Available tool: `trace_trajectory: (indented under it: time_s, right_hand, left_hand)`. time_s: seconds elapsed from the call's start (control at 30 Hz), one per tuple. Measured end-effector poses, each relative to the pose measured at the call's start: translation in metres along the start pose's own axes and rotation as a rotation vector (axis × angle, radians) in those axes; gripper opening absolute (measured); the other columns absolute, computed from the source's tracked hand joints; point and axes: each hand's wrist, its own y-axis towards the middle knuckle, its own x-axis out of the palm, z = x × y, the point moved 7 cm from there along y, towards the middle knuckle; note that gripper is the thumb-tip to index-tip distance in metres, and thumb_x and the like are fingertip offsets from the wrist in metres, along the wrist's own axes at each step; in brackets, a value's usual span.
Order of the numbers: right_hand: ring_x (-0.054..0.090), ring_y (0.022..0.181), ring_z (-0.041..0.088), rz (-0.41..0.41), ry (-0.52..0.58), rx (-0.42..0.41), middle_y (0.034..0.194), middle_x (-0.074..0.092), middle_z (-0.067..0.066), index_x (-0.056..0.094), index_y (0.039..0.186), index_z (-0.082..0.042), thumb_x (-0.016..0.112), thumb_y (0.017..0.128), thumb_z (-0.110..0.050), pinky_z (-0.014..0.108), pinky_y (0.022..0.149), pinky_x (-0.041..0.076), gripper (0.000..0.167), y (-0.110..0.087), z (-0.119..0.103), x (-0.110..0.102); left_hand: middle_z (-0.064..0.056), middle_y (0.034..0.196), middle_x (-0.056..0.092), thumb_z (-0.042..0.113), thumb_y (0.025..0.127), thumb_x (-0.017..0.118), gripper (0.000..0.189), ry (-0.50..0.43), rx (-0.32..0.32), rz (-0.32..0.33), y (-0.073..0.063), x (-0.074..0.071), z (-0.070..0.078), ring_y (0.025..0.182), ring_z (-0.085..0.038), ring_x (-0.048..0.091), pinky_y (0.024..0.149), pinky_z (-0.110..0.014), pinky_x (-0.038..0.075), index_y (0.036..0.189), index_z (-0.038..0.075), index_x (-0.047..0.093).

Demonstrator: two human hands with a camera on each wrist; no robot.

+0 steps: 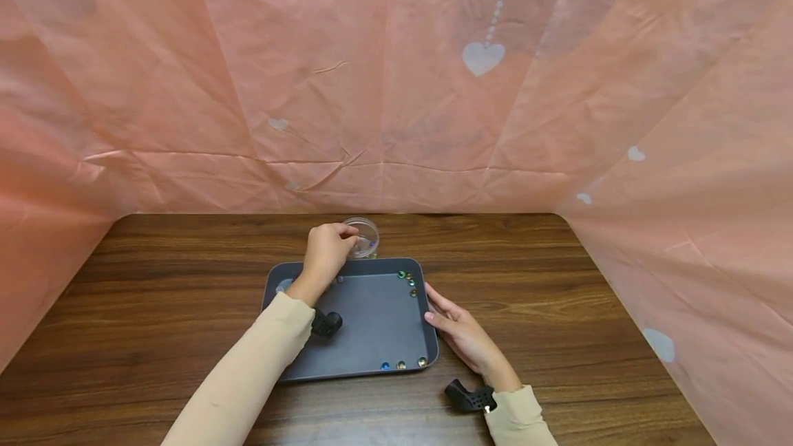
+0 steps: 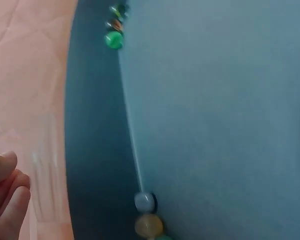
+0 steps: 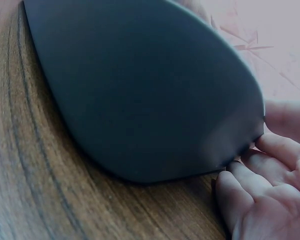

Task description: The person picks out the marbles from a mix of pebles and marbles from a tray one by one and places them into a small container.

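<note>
Two hands worked: left hand (image 1: 328,248) pinched something unclear over the bowl (image 1: 362,236) above frame centre; right hand (image 1: 461,332), fingers straight, touched the tray (image 1: 372,322).

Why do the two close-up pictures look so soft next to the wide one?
Head view: sharp and evenly lit, edges bowed by the wide lens. Left wrist view: the marbles and tray are blurred, too near. Right wrist view: the tray wall fills the frame dark, featureless; the right hand is soft.

Both arms in long cream sleeves, cuffs ending at the wrists. Black perforated camera mount strapped under each wrist. Hands bare: left hand (image 1: 327,248), right hand (image 1: 463,333).
</note>
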Motion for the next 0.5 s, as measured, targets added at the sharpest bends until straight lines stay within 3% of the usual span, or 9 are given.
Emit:
trace_trajectory:
  time_s: [0.2, 0.37, 0.5]
  right_hand:
    - [0.011, 0.152, 0.026, 0.0, 0.003, 0.006, 0.166, 0.011, 0.014, 0.016, 0.158, -0.001, 0.05, 0.102, -0.01, 0.008, 0.104, 0.035, 0.066, 0.0, -0.001, 0.0]
    - [0.011, 0.152, 0.026, 0.005, 0.0, 0.014, 0.166, 0.011, 0.014, 0.016, 0.158, -0.001, 0.049, 0.103, -0.009, 0.007, 0.103, 0.035, 0.065, 0.0, -0.001, 0.0]
    - [0.01, 0.153, 0.027, -0.009, -0.003, 0.012, 0.166, 0.01, 0.015, 0.015, 0.158, -0.001, 0.047, 0.103, -0.009, 0.008, 0.103, 0.035, 0.064, 0.0, -0.001, 0.001]
  left_hand:
    - [-0.01, 0.088, 0.078, 0.012, 0.085, 0.077, 0.013, -0.138, -0.014, 0.013, -0.008, 0.008, 0.006, 0.064, -0.012, 0.06, 0.055, -0.02, 0.043, 0.095, 0.006, 0.08]
    - [-0.007, 0.091, 0.079, 0.018, 0.084, 0.08, 0.013, -0.222, -0.012, -0.084, -0.02, 0.031, 0.009, 0.075, -0.011, 0.066, 0.063, -0.021, 0.048, 0.093, 0.009, 0.081]
    - [-0.006, 0.096, 0.078, 0.017, 0.084, 0.08, 0.012, -0.225, 0.001, -0.193, -0.029, 0.052, 0.009, 0.079, -0.012, 0.067, 0.066, -0.023, 0.051, 0.094, 0.01, 0.081]
